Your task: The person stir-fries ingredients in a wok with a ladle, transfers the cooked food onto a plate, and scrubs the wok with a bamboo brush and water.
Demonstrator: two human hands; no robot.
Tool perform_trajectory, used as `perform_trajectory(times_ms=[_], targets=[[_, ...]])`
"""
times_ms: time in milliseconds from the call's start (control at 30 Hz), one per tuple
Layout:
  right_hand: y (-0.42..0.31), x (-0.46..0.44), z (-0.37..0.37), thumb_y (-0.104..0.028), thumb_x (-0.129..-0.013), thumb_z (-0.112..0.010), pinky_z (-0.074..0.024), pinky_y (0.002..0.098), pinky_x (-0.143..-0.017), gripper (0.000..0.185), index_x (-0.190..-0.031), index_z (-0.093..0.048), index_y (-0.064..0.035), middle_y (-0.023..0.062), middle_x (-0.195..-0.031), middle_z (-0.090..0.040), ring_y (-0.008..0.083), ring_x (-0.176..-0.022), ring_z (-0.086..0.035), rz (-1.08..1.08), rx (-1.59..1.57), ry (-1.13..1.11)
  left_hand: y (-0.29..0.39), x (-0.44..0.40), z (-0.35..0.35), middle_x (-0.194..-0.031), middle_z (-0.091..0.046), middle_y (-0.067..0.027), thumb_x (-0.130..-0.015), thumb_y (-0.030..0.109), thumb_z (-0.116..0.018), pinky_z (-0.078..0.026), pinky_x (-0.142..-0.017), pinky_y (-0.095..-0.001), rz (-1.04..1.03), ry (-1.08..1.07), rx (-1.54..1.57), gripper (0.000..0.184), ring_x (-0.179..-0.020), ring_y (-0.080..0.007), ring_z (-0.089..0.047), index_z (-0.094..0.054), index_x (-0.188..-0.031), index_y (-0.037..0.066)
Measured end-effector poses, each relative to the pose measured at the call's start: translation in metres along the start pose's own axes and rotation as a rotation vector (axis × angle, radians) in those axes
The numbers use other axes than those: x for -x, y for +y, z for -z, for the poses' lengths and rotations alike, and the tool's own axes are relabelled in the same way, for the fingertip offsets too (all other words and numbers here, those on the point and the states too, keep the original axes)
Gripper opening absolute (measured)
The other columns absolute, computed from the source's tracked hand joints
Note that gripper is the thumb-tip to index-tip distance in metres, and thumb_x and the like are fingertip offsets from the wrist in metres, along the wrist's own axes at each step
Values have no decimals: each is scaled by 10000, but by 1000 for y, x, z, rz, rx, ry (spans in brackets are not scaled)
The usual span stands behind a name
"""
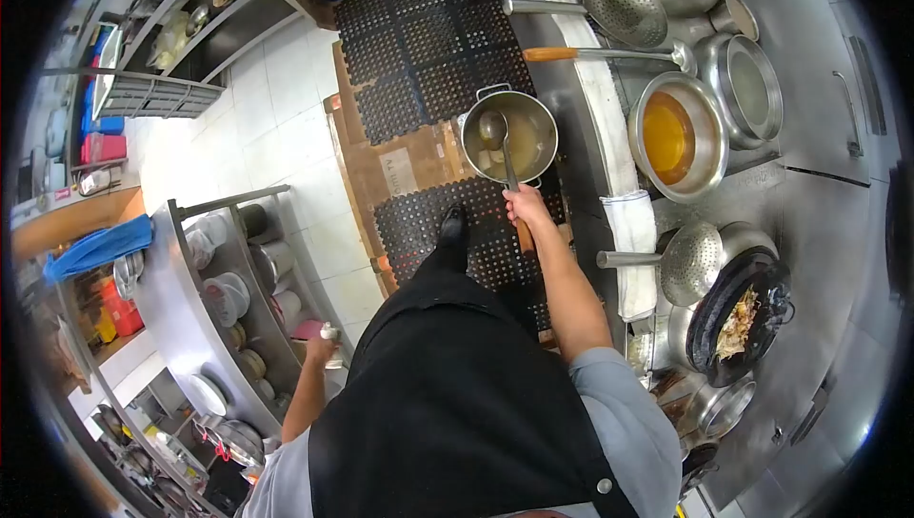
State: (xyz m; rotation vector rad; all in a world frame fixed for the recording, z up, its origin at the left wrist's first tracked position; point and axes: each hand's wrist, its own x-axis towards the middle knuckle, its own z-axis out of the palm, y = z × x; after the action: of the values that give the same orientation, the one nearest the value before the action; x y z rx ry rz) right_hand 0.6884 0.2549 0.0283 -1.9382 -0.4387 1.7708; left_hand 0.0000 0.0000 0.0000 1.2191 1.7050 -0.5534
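My right hand [526, 204] is wrapped round the handle of a ladle [507, 158]. The ladle's bowl rests inside a steel pot [549, 132] that holds cloudy liquid and some pale pieces. Off to the left, my left hand [322, 350] is closed round a small whitish object [329, 331], too small to name, beside the shelving. Right of the pot, a wooden-handled ladle [619, 53] lies across a white cloth [595, 104], near a steel bowl of orange liquid [669, 137].
Perforated strainers [692, 264] and a black pan with shredded food [738, 323] sit on the steel range at the right. Black mats [419, 51] and cardboard [405, 169] cover part of the floor. Metal shelves [195, 299] with bowls stand at the left.
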Motion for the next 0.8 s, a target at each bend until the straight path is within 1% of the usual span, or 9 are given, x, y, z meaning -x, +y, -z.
perform_trajectory(times_ms=[100, 233, 300, 567, 633, 667, 700, 767, 800], targets=[[-20, -37, -20, -184, -961, -679, -458, 311, -428, 121, -930, -636, -74, 10, -659, -582, 137, -465, -547, 28, -46, -24, 78, -3, 46, -1069, -735, -250, -795, 403, -841, -557, -884, -494, 36, 89, -320, 503, -1000, -392, -721, -731, -1101, 20], [-7, -19, -16, -207, -987, -642, -450, 313, -427, 114, -990, -611, -98, 0, -672, -566, 130, -480, -539, -21, -172, -89, 173, 13, 86, -1056, -733, -242, -742, 272, -831, -546, -873, -481, 64, 159, 85, 440, -1016, -426, -699, -719, -1078, 11], [-8, 1, -5, -223, -997, -633, -440, 311, -422, 123, -1027, -600, -108, -3, -677, -558, 128, -488, -536, -28, -290, -112, 213, -1, 102, -1086, -728, -252, -730, 263, -827, -540, -891, -459, -193, 193, -12, 486, -1042, -406, -694, -696, -1108, -13], [20, 164, 42, -272, -1094, -460, -380, 286, -400, 365, -1437, -505, -159, -18, -669, -462, 115, -483, -474, 68, -896, -470, 293, -12, 96, -1072, -737, -222, -746, 301, -817, -540, -878, -457, -224, 93, 57, 492, -1002, -400, -699, -685, -1115, 4], [28, 206, 58, -281, -1105, -427, -379, 293, -396, 413, -1497, -464, -158, -23, -663, -432, 115, -474, -452, 112, -942, -559, 276, -41, 73, -1059, -741, -217, -739, 317, -828, -544, -871, -465, -188, 165, -150, 508, -973, -391, -709, -691, -1129, 23], [32, 228, 67, -273, -1096, -448, -369, 276, -389, 445, -1515, -439, -123, -28, -656, -417, 100, -470, -433, 147, -1027, -580, 310, -12, 80, -1081, -741, -207, -770, 337, -798, -549, -879, -469, -184, 37, -178, 472, -986, -384, -714, -704, -1146, 67], [35, 252, 73, -264, -1087, -469, -359, 259, -382, 482, -1533, -414, -89, -33, -649, -403, 84, -465, -414, 167, -1104, -618, 286, -54, 52, -1102, -742, -198, -811, 351, -746, -552, -892, -468, -317, 63, -448, 405, -1021, -377, -713, -721, -1123, 95], [38, 307, 94, -268, -1092, -449, -335, 244, -377, 532, -1568, -346, -52, -44, -644, -379, 69, -442, -365, 274, -1044, -643, 305, -43, 38, -1104, -743, -206, -814, 355, -716, -553, -899, -468, -262, 85, -329, 384, -1032, -378, -711, -743, -1095, 95], [42, 334, 99, -285, -1107, -407, -320, 236, -360, 540, -1583, -309, -50, -53, -634, -368, 60, -418, -335, 269, -914, -438, 338, 6, 46, -1081, -749, -205, -793, 364, -730, -561, -883, -471, -193, 158, -231, 405, -1012, -382, -717, -754, -1082, 81]])
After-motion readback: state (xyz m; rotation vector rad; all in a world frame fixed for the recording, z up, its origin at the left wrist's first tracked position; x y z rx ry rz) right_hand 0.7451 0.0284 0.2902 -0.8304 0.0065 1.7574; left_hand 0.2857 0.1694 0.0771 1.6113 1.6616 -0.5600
